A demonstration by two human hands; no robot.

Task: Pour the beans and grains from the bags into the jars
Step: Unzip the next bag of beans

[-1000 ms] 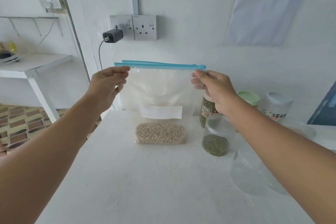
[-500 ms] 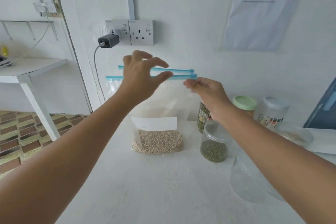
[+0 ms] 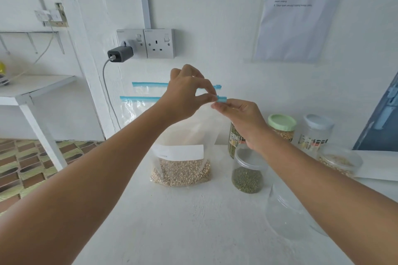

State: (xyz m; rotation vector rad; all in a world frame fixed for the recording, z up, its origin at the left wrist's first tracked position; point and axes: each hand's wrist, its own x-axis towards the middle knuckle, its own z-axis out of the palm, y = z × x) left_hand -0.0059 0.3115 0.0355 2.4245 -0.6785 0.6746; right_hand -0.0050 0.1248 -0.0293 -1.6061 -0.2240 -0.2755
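Clear zip bag with blue seal (image 3: 181,157), pale grains inside: upright on your white worktop (image 3: 183,221), mouth parted. Your left hand (image 3: 185,97) and right hand (image 3: 241,118) each pinch the seal's right end.

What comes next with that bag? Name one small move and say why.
Probably pull the last sealed bit of the zip apart. Both blue strips already gape on the left, but the left hand and right hand pinch the bag at its right corner, where the strips seem closest. Pouring needs a fully open mouth.
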